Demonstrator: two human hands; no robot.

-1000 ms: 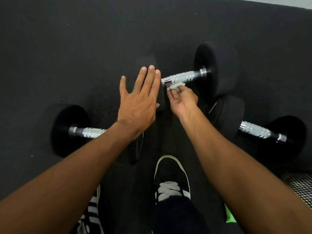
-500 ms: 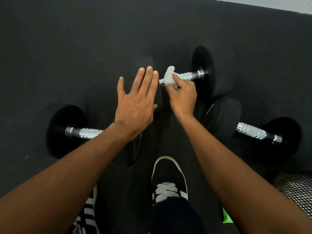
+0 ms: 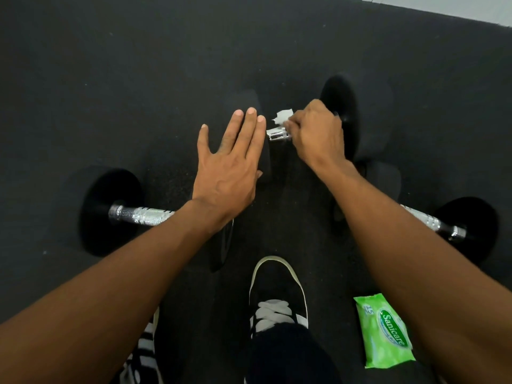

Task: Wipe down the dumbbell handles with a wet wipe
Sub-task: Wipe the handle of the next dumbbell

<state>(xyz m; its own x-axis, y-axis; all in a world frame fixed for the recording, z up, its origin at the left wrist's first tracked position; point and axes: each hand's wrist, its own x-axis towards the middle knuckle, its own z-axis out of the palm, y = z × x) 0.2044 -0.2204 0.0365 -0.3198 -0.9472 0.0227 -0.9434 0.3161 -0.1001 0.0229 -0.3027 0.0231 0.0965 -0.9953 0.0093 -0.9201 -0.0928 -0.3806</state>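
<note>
The black floor (image 3: 110, 79) carries three dumbbells (image 3: 144, 216), a green wipes pack (image 3: 385, 331), two shoes (image 3: 277, 289).

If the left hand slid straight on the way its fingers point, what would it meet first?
Probably nothing beyond the dumbbell's black end weight that the left hand lies over; past its fingertips only the dark floor mat shows. Height is hard to judge.

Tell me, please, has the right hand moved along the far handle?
Yes: the right hand, pinching the wet wipe, slid rightward along the handle to the weight head.
</note>
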